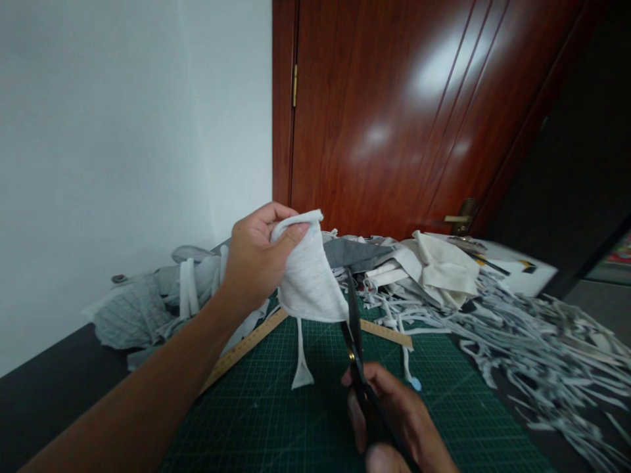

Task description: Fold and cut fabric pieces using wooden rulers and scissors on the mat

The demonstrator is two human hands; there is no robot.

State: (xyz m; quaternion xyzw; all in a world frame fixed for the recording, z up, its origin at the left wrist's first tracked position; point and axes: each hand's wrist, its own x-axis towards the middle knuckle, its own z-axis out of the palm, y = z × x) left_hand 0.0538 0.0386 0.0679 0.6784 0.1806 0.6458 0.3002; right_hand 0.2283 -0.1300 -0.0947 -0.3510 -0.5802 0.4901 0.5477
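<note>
A piece of pale grey cloth [310, 282] is pinched between the thumb and fingers of the left hand [261, 249], draped below the fingertips. Black scissors [353, 328] are gripped by the right hand's [394, 414] curled fingers, blades parted at the cloth's lower corner. Right of those fingers, fabric strips [542, 348] are heaped beside a green mat [444, 407].

Dark table [44, 394]: green gridded mat [444, 394], wooden ruler [246, 340], grey fabric heap [133, 312], pale strips [542, 341].
</note>
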